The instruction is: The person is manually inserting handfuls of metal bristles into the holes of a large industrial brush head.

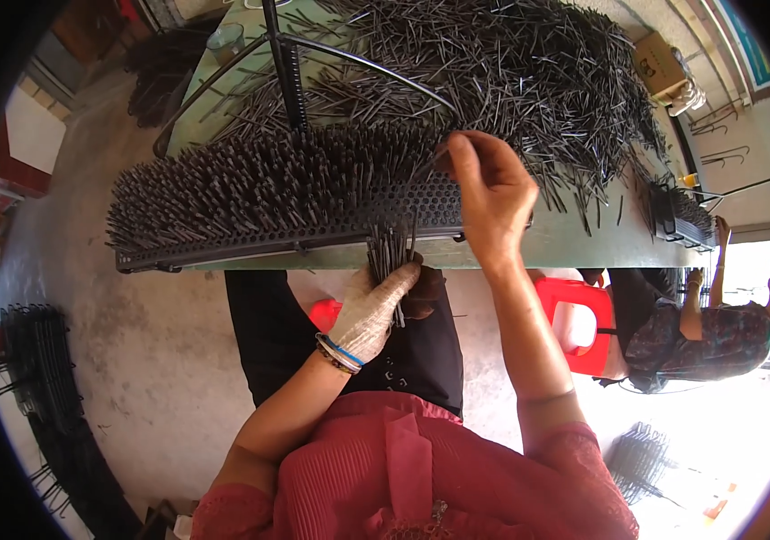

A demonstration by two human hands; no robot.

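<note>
Your crimson short-sleeved top lies nearest. Your left hand, in a white fabric glove, grasps a bundle of thin dark rods just before a long black perforated tray. Your bare right hand pinches its fingertips over the tray's right part; whether they grip a rod, I cannot tell. Upright dark rods crowd the tray, which sits along the pale green table's near edge.

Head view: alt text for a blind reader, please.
A pale-gloved left hand grips a bundle of dark rods before a perforated rack bristling with more; the bare right hand is near the rack's right end. Loose rods lie heaped on the green table.
</note>
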